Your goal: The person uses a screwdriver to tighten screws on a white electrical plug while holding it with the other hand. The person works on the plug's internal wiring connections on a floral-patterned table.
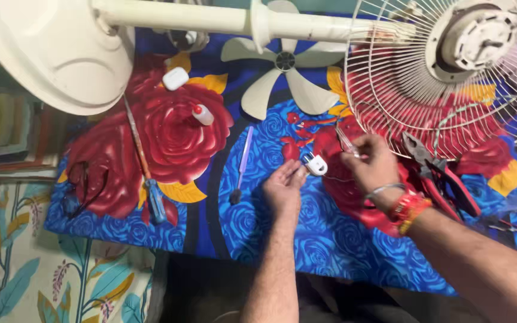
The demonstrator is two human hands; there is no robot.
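Your hands met over a small white plastic plug at the frame's centre.
Your left hand [283,186] pinched the smooth, rounded plug [315,164]; your right hand [373,164] gripped a thin metal tool [346,143] just beside it, over the rose-printed cloth [169,143] below the wire fan guard [450,78].

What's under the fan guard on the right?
Through the wire fan guard the red-and-blue floral cloth shows, plus the jaws of the red-handled pliers at its lower rim. The motor housing covers whatever lies beneath it.
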